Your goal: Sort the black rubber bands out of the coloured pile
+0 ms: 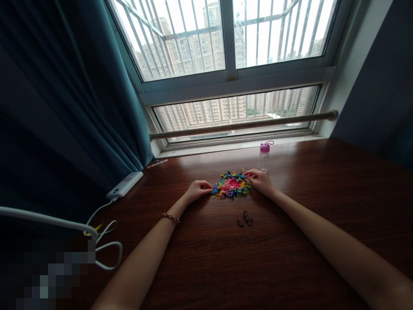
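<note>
A heap of small colourful loops [232, 185], like hair ties, lies on the brown wooden table. Pink and red ones fill its middle, with blue, yellow and dark ones around them. At the heap's left edge, my left hand [198, 190] has its thumb and fingers pinched together beside blue pieces. My right hand [259, 180] reaches the upper right edge, fingers bent and closed at the tips. Whatever either hand pinches is too small to make out. Several dark loops [247, 218] lie apart, nearer to me.
A clear bottle with a pink lid [264, 148] stands behind my right hand. At the left are a white power bank [125, 185] with its cable, a white curved tube [48, 217] and a blue curtain [97, 86]. A barred window and rail [245, 125] border the table's far side.
</note>
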`<state>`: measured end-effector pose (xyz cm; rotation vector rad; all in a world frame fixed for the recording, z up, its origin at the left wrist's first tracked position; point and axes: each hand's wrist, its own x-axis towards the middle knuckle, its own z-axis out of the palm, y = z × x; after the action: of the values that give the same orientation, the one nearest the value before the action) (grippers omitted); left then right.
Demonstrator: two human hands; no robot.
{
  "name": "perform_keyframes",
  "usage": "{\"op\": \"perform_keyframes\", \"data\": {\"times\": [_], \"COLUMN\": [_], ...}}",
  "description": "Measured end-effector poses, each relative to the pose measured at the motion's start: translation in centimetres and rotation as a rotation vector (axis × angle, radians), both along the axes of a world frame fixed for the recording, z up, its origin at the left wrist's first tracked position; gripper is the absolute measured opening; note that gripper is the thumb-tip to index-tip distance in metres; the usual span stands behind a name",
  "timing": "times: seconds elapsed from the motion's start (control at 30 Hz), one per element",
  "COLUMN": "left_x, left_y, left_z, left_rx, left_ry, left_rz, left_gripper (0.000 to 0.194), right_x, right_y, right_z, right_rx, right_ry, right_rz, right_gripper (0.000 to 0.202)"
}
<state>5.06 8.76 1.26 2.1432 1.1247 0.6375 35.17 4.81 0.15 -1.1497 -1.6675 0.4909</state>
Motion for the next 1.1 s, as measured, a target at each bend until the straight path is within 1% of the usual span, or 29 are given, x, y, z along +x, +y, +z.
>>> {"op": "perform_keyframes", "data": {"times": [0.1,0.23,0.33,0.47,0.57,0.9,1.1], "left_x": [0.0,0.0,0.0,0.0,-0.1,0.0,-0.1], "left_y": [0.0,0.1,0.0,-0.2,-0.2,-0.3,-0.3], "left_z": [0.0,0.1,0.2,0.2,0.2,0.3,0.2], "left_rx": [0.042,0.084,0.103,0.009,-0.028,0.01,-0.002], "left_ry": [0.001,-0.045,-0.107,-0.163,-0.199,-0.2,-0.206], "left_rz": [0.003,0.012,0.038,0.087,0.092,0.133,0.133], "left_gripper": [0.032,0.031,0.031,0.034,0.031,0.022,0.026], "right_x": [0.0,0.1,0.1,0.2,0.2,0.3,0.2], "right_y": [0.3,0.5,0.7,1.1,1.2,1.1,1.2], "right_z": [-0.8,-1.0,-1.2,-1.6,-1.9,-1.8,-1.8], "right_rx": [0.075,0.093,0.092,0.12,0.129,0.118,0.093], "right_ry": [-0.12,-0.198,-0.213,-0.236,-0.241,-0.228,-0.222], "right_rz": [0.004,-0.005,-0.001,0.026,0.042,0.032,0.027], "right_gripper": [0.02,0.024,0.027,0.024,0.022,0.022,0.022]}}
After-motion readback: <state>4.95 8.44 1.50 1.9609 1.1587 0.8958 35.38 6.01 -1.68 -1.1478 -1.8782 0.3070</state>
